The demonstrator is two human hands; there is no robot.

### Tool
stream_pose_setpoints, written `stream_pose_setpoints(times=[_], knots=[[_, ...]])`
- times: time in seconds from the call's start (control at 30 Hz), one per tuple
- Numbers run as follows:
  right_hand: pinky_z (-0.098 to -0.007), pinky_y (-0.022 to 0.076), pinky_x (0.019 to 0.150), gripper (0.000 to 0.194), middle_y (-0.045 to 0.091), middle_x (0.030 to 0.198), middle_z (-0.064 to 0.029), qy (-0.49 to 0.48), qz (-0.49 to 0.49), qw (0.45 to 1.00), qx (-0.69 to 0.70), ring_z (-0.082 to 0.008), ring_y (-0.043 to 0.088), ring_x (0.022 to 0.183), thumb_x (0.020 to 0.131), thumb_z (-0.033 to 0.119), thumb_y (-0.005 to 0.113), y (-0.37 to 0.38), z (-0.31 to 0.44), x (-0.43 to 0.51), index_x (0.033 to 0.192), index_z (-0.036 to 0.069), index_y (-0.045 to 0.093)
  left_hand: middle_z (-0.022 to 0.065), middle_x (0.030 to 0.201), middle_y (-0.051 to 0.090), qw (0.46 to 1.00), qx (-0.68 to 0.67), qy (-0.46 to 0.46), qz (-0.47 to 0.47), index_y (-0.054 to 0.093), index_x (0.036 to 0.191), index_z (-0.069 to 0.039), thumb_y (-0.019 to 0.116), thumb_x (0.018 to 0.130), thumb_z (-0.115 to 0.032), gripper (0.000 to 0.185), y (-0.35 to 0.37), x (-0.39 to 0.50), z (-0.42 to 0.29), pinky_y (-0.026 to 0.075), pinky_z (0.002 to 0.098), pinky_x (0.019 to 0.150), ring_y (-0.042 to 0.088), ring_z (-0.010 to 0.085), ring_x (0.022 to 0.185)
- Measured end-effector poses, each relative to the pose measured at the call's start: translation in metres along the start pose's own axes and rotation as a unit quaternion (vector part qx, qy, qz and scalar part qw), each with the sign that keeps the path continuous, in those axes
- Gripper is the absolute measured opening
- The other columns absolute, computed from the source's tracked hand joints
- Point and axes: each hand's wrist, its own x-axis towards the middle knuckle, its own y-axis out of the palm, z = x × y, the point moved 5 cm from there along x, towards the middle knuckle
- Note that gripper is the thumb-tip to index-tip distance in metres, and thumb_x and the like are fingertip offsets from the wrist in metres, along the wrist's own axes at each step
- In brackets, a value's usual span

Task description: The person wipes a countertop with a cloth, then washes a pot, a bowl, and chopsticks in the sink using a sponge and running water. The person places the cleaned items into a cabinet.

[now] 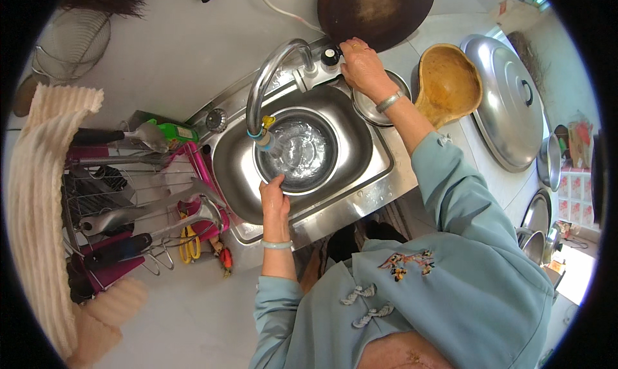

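Note:
My left hand grips the near rim of a round metal bowl inside the stainless steel sink, its thumb over the edge. Water churns in the bowl, falling from the curved chrome faucet above it. At the back of the sink, my right hand is at the black faucet handle, fingers against its right side. Below my right wrist lies a round metal lid or dish, partly covered by the forearm.
Left of the sink, a wire utensil rack holds ladles and a spatula, with yellow-handled scissors beside it. A striped towel hangs further left. On the right are a gourd scoop, a large aluminium lid and a dark wok.

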Motion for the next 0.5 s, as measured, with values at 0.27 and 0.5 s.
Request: stream_pose_setpoints(times=[0.27,0.5], knots=[[-0.044,0.0523,0.073,0.022,0.065,0.084,-0.024,-0.005,0.026,0.999,0.023,-0.0359,0.063,0.079,0.081,0.017,0.061,-0.033,0.047,-0.037,0.085,-0.005,0.063,0.015,0.103,0.066,0.999,0.026,-0.023,0.031,0.054,0.114,0.003,0.058,0.083,0.009,0.032,0.003,-0.012,0.001,0.059,0.0359,0.073,0.068,0.0256,0.087],[-0.0488,0.0526,0.076,0.053,0.066,0.091,-0.0317,0.286,0.253,0.888,0.254,-0.0463,0.065,0.084,0.091,0.036,0.065,-0.073,0.054,-0.164,0.106,-0.013,0.057,0.0141,0.106,0.065,0.997,0.062,-0.037,0.029,0.053,0.12,0.003,0.057,0.083,0.008,0.037,0.03,-0.069,0.006,0.058,0.0375,0.077,0.067,0.0259,0.091]])
